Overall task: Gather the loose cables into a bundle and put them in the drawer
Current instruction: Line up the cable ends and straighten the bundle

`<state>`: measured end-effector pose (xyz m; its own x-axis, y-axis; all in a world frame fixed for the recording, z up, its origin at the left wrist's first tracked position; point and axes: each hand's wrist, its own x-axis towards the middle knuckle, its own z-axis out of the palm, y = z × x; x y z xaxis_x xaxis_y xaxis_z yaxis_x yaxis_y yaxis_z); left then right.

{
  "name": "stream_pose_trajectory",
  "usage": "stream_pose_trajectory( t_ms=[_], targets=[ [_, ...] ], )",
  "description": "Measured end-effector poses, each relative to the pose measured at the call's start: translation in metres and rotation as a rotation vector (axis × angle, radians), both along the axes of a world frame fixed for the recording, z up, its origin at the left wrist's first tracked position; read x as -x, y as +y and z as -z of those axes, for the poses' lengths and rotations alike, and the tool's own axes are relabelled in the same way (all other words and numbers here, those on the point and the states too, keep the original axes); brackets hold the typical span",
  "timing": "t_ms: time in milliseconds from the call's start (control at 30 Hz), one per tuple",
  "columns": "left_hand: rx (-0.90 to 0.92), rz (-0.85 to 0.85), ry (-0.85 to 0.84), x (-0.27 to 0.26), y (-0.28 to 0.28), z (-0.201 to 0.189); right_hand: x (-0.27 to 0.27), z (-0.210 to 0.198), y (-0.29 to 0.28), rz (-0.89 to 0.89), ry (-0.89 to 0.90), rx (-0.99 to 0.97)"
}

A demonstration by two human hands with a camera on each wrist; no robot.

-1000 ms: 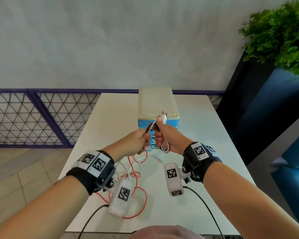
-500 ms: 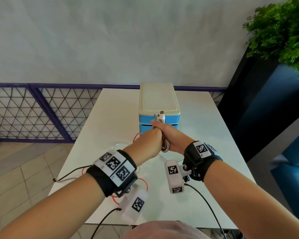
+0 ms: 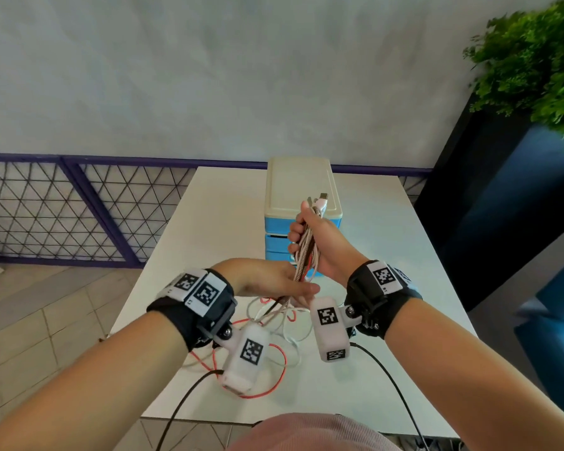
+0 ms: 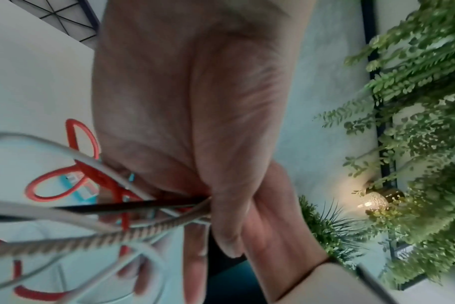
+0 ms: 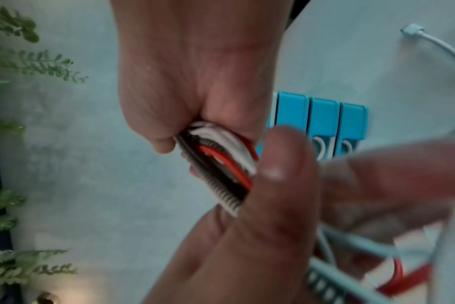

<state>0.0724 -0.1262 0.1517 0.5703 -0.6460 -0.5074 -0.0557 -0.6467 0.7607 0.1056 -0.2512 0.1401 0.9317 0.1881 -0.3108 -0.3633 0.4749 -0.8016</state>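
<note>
My right hand (image 3: 331, 247) grips a bundle of cables (image 3: 307, 244) upright in front of the blue drawer unit (image 3: 302, 187), with their plugs sticking out above the fist. The right wrist view shows white, red and braided strands (image 5: 221, 158) packed in that fist (image 5: 195, 72). Just below, my left hand (image 3: 274, 281) pinches the hanging strands between thumb and fingers (image 4: 216, 144). Loose red and white loops (image 3: 279, 379) trail from there onto the white table (image 3: 388, 255). All the drawers (image 5: 322, 117) look closed.
The drawer unit stands at the table's far middle. A white plug end (image 5: 413, 33) lies on the table beside it. A green plant (image 3: 541, 60) on a dark blue stand (image 3: 502, 206) is to the right, and a mesh railing (image 3: 79, 206) to the left.
My left hand has dropped from on top of the right fist to just beneath it, along the strands. The right hand has lifted the bundle higher against the drawer unit.
</note>
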Motion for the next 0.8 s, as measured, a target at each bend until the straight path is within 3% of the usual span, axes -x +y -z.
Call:
stream_pose_trajectory(
  t_ms=[133,267,467,600,700,800],
  targets=[
    [0.009,-0.075,-0.212,0.000,-0.002,0.012,-0.002,-0.005,0.000,0.047,0.018,-0.167],
    [0.079,-0.096,-0.275,0.001,-0.003,0.031,0.001,-0.016,0.000,0.052,0.032,-0.293],
    [-0.006,-0.104,-0.374,0.002,0.002,0.050,-0.003,-0.018,-0.004,0.115,-0.024,-0.214],
    [-0.043,-0.258,-0.398,-0.002,0.030,0.067,-0.013,-0.025,-0.023,0.228,-0.092,-0.222],
    [-0.165,-0.292,-0.453,-0.005,0.045,0.079,-0.016,-0.032,-0.029,0.290,-0.138,-0.171],
    [-0.337,-0.272,-0.614,-0.008,0.055,0.087,-0.017,-0.038,-0.028,0.352,-0.194,-0.087]
  ],
)
